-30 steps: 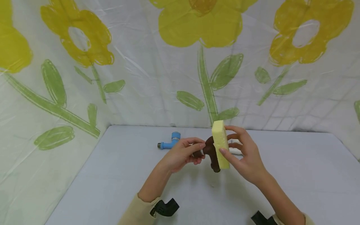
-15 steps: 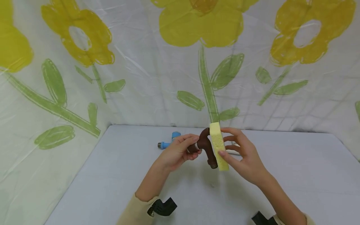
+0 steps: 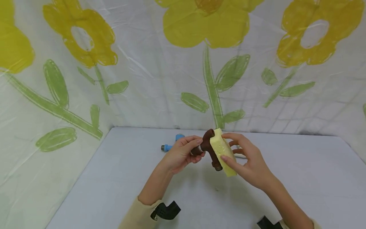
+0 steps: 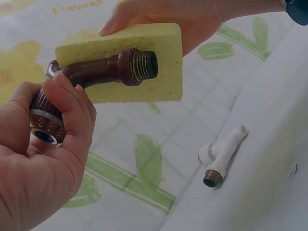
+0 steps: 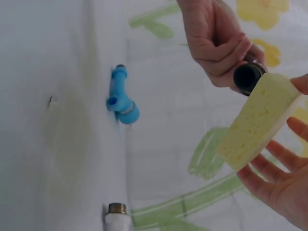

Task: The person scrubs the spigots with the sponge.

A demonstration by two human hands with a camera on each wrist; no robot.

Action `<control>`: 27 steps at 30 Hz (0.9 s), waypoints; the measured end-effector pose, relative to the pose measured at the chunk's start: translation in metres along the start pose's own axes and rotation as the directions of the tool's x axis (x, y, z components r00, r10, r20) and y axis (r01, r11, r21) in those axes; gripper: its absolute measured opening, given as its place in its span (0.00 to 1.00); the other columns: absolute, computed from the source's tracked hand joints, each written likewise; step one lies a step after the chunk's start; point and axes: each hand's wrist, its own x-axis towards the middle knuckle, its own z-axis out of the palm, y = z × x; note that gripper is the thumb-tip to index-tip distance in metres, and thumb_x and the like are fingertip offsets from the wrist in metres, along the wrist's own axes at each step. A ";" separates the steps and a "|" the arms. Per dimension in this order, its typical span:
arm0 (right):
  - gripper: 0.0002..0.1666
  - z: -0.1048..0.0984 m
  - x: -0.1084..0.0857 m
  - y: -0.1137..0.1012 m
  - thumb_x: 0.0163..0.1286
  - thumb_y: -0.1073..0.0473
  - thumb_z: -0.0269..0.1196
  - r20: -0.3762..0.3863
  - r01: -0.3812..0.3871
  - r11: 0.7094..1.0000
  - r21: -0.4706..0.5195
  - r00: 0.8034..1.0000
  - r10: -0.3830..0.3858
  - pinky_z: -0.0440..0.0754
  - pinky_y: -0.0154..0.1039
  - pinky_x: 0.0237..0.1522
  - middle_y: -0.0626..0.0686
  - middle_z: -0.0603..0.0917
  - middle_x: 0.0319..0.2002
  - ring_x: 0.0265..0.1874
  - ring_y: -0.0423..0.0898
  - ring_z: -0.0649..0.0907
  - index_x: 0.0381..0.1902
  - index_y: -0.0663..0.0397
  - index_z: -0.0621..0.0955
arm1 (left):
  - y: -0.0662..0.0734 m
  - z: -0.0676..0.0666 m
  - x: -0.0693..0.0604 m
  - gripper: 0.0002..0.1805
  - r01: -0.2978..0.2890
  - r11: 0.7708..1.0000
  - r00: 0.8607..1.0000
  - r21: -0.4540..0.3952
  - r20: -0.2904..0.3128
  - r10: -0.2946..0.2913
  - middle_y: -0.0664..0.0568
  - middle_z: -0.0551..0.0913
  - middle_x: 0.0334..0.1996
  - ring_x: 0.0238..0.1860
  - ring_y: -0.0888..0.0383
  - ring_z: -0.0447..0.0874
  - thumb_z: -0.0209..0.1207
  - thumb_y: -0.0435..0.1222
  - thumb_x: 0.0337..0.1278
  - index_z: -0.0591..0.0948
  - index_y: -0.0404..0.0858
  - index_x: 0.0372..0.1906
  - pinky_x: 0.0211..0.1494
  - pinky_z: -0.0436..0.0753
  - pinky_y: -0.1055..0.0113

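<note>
In the head view my left hand (image 3: 184, 154) grips a dark brown faucet (image 3: 211, 148) by its ribbed knob end. The left wrist view shows the faucet's threaded end (image 4: 144, 65) pointing away from that hand. My right hand (image 3: 247, 159) holds a pale yellow sponge (image 3: 221, 148) between thumb and fingers, tilted against the faucet's right side. In the left wrist view the sponge (image 4: 166, 89) lies behind the faucet's body. From the right wrist view, the faucet's dark round opening (image 5: 248, 78) sits at the sponge's upper edge. Both things are held above the table.
A blue faucet (image 3: 166, 148) lies on the table behind my left hand, partly hidden. A white faucet (image 4: 222, 156) with a brass thread lies behind my right hand. The white table (image 3: 114, 190) meets a flower-printed curtain (image 3: 143, 105) at its back edge.
The faucet has shifted left and up a little in my left hand. The sponge has moved lower and tilted, its broad face now turned more toward the head camera.
</note>
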 end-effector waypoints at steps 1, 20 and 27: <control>0.37 0.000 0.000 0.000 0.63 0.72 0.73 -0.005 0.003 1.000 -0.009 1.000 -0.003 0.91 0.41 0.43 0.51 0.82 0.62 0.49 0.38 0.82 0.69 0.51 0.77 | 0.000 0.000 0.000 0.11 -0.004 1.000 1.000 0.002 0.005 0.004 0.54 0.85 0.26 0.23 0.67 0.80 0.50 0.34 0.82 0.84 0.43 0.44 0.29 0.77 0.77; 0.37 -0.006 0.000 0.001 0.64 0.71 0.74 0.049 -0.007 0.999 0.041 0.999 0.005 0.90 0.38 0.43 0.49 0.82 0.61 0.48 0.38 0.83 0.69 0.49 0.77 | 0.003 0.007 -0.003 0.11 -0.065 0.998 0.995 0.008 -0.074 0.065 0.55 0.85 0.27 0.24 0.66 0.81 0.50 0.34 0.82 0.85 0.41 0.46 0.31 0.81 0.77; 0.34 -0.013 0.002 0.003 0.65 0.66 0.75 0.178 -0.036 0.999 0.021 0.984 0.032 0.90 0.39 0.42 0.49 0.82 0.60 0.45 0.39 0.84 0.66 0.47 0.77 | 0.009 -0.002 -0.005 0.13 -0.114 0.992 0.980 -0.057 -0.168 0.103 0.55 0.84 0.26 0.25 0.67 0.81 0.50 0.35 0.80 0.85 0.44 0.41 0.32 0.81 0.80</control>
